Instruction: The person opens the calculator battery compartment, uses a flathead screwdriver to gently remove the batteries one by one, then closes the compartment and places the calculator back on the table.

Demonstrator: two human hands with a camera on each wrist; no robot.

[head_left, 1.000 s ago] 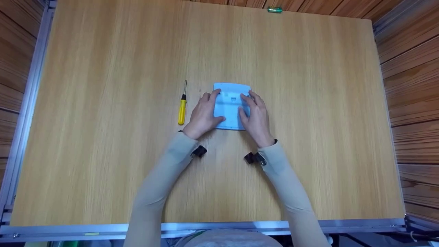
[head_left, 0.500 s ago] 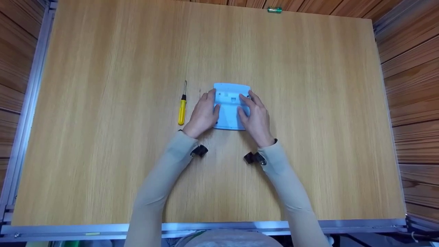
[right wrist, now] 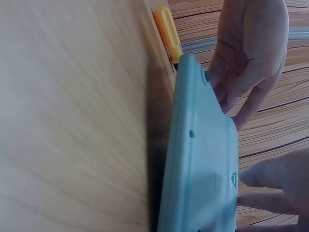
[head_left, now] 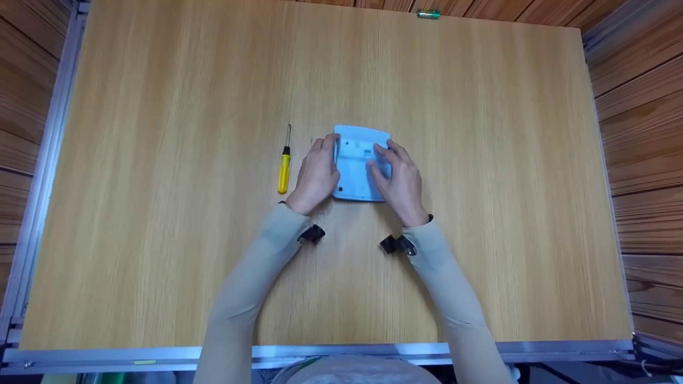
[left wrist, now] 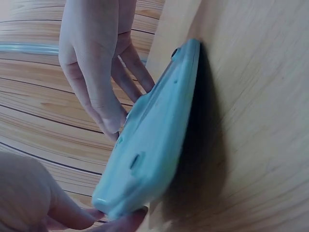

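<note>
A light blue flat plastic case [head_left: 358, 173], like the back of a calculator, lies between both hands with its holed side up. My left hand [head_left: 316, 173] grips its left edge; in the left wrist view, the thumb is on one side of the rim and a fingertip [left wrist: 130, 221] shows under it. My right hand [head_left: 399, 178] holds the right side, thumb and index finger over the upper face and other fingers at the edge. A dark gap of shadow beneath the case shows in both wrist views. What is under it is hidden.
Left of the hands lies a screwdriver [head_left: 284, 168] with a yellow handle, its shaft pointing away. A green cylinder, battery-like [head_left: 428, 14], rests at the far table edge. Wooden panels [head_left: 640, 138] and metal rails [head_left: 42, 176] border the wooden table [head_left: 160, 160].
The left thumb has drawn back from the case's upper face to its left edge, uncovering a dark hole at the lower left. The case has shifted and turned slightly. The right hand stays nearly in place.
</note>
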